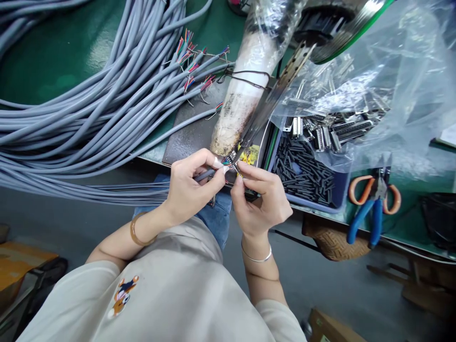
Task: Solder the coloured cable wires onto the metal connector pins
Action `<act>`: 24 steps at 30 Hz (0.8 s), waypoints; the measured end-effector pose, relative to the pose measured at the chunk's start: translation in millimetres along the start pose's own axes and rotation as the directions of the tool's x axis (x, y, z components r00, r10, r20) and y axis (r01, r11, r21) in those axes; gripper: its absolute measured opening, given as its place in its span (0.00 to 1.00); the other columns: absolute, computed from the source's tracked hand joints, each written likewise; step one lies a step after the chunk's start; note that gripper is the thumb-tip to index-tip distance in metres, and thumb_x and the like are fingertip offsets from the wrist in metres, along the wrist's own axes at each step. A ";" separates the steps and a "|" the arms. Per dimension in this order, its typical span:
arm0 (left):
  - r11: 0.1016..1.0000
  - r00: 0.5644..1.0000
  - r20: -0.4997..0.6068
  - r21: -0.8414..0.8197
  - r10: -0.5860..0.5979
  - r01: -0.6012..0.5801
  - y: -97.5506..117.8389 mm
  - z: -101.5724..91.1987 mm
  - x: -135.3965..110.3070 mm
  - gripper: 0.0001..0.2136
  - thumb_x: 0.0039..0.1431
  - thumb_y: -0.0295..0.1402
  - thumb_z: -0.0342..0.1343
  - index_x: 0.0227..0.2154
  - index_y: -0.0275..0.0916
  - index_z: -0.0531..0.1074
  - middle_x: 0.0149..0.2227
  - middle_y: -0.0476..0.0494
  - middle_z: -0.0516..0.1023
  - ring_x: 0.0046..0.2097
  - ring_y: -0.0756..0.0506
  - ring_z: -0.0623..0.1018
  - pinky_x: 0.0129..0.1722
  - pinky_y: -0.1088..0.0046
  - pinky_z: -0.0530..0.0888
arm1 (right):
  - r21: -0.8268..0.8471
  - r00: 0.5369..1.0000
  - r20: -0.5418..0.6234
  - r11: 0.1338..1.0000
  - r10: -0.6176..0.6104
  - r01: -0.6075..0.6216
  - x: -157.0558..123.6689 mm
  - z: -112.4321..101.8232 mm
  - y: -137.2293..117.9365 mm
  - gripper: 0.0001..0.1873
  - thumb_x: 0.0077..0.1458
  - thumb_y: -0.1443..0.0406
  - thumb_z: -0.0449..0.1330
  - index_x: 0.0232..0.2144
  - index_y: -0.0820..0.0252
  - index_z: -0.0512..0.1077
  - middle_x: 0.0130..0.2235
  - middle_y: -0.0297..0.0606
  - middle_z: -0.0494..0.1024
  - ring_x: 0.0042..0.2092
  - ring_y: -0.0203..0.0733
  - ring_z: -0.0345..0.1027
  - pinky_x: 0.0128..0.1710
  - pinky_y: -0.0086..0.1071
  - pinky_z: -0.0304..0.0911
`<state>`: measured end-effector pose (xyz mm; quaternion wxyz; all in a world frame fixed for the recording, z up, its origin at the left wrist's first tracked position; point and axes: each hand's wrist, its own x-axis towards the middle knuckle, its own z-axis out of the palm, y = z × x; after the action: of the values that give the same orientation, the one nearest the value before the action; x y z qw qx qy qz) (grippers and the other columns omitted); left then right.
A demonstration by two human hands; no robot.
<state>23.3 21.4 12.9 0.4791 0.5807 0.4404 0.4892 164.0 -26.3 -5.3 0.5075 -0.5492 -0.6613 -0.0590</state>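
Observation:
My left hand (190, 183) is closed around the end of a grey cable (204, 175), whose stripped coloured wires (227, 162) stick out at the fingertips. My right hand (261, 197) pinches those thin wires close against the left fingertips. Both hands sit at the bench edge, just below a plastic-wrapped machine arm (245, 90) and a perforated metal strip (278, 90) that runs down to a small tip right above the wires.
A thick bundle of grey cables (89, 118) sprawls over the green bench (53, 57) at left, several with stripped ends. A blue tray of black sleeves (302, 171), a clear bag of connectors (356, 109) and blue-handled pliers (370, 209) lie at right.

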 end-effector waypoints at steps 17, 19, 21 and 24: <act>0.998 0.994 0.087 0.010 -0.065 0.065 1.2 -7.2 1.0 0.06 0.53 0.29 0.66 0.26 0.38 0.74 0.25 0.51 0.73 0.24 0.55 0.67 0.22 0.79 0.63 | -0.031 0.999 0.038 0.999 0.018 -0.017 -4.1 -4.6 0.6 0.09 0.60 0.71 0.66 0.35 0.54 0.70 0.43 0.36 0.87 0.41 0.41 0.83 0.40 0.34 0.79; 0.999 0.995 0.084 0.019 -0.051 0.050 0.1 -7.8 0.7 0.05 0.54 0.29 0.65 0.27 0.38 0.74 0.25 0.51 0.73 0.24 0.55 0.67 0.22 0.79 0.63 | 0.000 0.997 0.048 0.999 0.055 -0.055 -2.3 -4.3 -0.4 0.08 0.60 0.71 0.66 0.35 0.54 0.71 0.43 0.36 0.87 0.42 0.40 0.83 0.41 0.34 0.79; 0.999 0.997 0.071 0.024 -0.033 0.031 -0.2 -7.4 0.9 0.05 0.55 0.28 0.64 0.27 0.38 0.73 0.24 0.52 0.72 0.23 0.56 0.66 0.22 0.79 0.62 | 0.012 0.997 0.043 0.998 0.061 -0.061 0.3 -3.4 -1.5 0.09 0.59 0.72 0.67 0.36 0.55 0.72 0.42 0.35 0.86 0.42 0.39 0.83 0.42 0.34 0.78; 1.000 0.998 0.059 0.024 0.005 -0.006 1.8 -5.8 2.0 0.06 0.55 0.27 0.63 0.27 0.38 0.71 0.22 0.54 0.69 0.20 0.57 0.63 0.20 0.80 0.59 | -0.001 0.999 0.023 0.999 0.043 -0.043 4.5 -1.6 -3.0 0.10 0.57 0.74 0.68 0.36 0.55 0.73 0.41 0.34 0.86 0.42 0.39 0.82 0.43 0.34 0.78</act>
<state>17.9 23.8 15.3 0.4833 0.6020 0.4304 0.4678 163.2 -25.5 0.2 0.5011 -0.5640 -0.6550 -0.0419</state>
